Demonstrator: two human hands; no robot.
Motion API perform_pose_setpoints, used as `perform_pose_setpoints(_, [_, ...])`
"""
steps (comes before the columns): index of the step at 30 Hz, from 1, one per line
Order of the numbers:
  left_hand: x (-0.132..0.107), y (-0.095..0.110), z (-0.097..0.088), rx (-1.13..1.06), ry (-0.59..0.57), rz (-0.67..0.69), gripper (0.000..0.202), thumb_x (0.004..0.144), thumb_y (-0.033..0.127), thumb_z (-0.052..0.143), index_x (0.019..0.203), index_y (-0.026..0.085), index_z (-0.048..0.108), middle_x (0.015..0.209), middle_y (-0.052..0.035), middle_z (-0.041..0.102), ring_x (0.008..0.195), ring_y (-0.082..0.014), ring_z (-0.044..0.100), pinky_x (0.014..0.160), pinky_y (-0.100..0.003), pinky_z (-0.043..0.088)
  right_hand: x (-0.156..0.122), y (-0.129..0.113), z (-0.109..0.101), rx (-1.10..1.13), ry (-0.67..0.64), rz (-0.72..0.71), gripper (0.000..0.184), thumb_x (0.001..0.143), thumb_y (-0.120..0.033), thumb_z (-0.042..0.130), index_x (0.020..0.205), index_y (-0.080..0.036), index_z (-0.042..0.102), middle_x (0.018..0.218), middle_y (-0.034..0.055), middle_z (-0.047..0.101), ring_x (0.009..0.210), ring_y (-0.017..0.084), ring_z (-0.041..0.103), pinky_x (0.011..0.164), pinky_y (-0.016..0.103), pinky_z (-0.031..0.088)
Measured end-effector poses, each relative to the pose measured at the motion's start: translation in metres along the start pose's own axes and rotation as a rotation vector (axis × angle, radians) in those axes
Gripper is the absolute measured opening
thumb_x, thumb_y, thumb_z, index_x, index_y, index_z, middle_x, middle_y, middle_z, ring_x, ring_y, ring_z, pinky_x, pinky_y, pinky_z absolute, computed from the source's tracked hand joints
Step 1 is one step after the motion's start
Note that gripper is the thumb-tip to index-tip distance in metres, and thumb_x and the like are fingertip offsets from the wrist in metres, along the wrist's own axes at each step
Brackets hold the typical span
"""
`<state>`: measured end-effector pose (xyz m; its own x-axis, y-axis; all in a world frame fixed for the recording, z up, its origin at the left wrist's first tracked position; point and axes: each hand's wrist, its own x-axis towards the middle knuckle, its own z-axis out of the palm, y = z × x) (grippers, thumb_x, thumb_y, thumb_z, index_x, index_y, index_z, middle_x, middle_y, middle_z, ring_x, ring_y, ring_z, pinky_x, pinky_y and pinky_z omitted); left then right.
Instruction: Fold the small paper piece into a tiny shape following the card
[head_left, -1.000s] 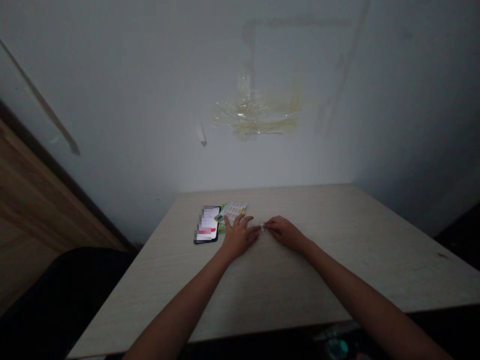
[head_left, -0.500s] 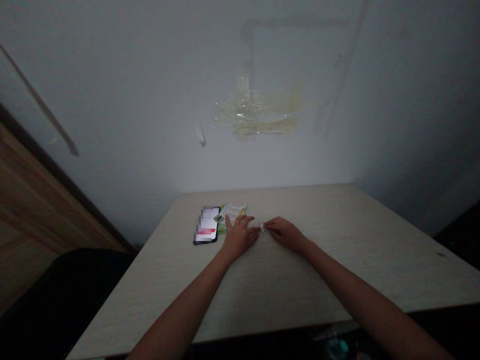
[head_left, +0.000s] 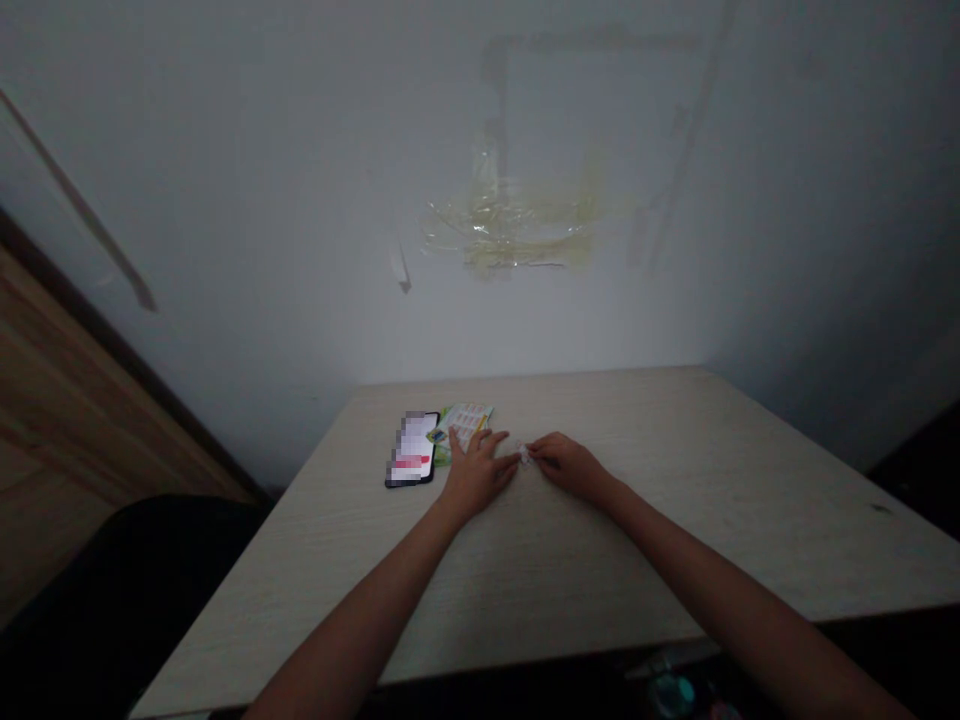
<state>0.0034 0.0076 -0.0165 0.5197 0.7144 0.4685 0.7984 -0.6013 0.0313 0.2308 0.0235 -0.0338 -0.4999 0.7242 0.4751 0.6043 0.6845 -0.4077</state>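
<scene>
Between my two hands, on the pale wooden table [head_left: 555, 590], lies a small whitish piece [head_left: 523, 453], too small and dim to name. My right hand [head_left: 571, 466] pinches its right side between thumb and fingertips. From the other side, a fingertip of my left hand [head_left: 478, 472] touches it or comes very near. The left fingers are spread, some reaching over the lower edge of a printed paper or packet [head_left: 469, 417] with white, green and yellow areas. Left of that paper lies a phone [head_left: 412, 450] with a lit screen, partly pixelated.
Behind the table rises a grey wall with peeling clear tape [head_left: 510, 235]. A dark rounded object, perhaps a chair back [head_left: 142, 550], stands at the left, near wooden panelling [head_left: 90, 430]. Below the front edge, a bottle-like thing with a teal top [head_left: 679, 690] shows dimly.
Both hands stay almost in place. The small whitish piece looks slightly turned or reshaped between the fingertips. The paper and phone keep their places on the table.
</scene>
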Motion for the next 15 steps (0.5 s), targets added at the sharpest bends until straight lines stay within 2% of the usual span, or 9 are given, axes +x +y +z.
perform_pose_setpoints(8, [0.0028, 0.0004, -0.0066, 0.066, 0.001, 0.097, 0.024, 0.093, 0.041, 0.052, 0.111, 0.04, 0.068, 0.13, -0.0009, 0.059, 0.127, -0.0313, 0.044, 0.104, -0.078, -0.008, 0.0016, -0.0052, -0.0038, -0.013, -0.015, -0.012, 0.028, 0.084, -0.012, 0.055, 0.105, -0.02, 0.071, 0.109, 0.0089, 0.071, 0.104, 0.019, 0.062, 0.094, 0.037, 0.049])
perform_pose_setpoints(15, [0.0073, -0.0019, -0.0073, 0.033, -0.014, 0.178, 0.025, 0.093, 0.039, 0.053, 0.113, 0.038, 0.067, 0.12, -0.0006, 0.062, 0.124, -0.0264, 0.046, 0.11, -0.072, -0.004, 0.0015, -0.0036, -0.0031, -0.009, -0.016, -0.005, 0.028, 0.082, -0.011, 0.057, 0.105, -0.019, 0.071, 0.109, 0.0094, 0.071, 0.104, 0.02, 0.062, 0.093, 0.037, 0.05])
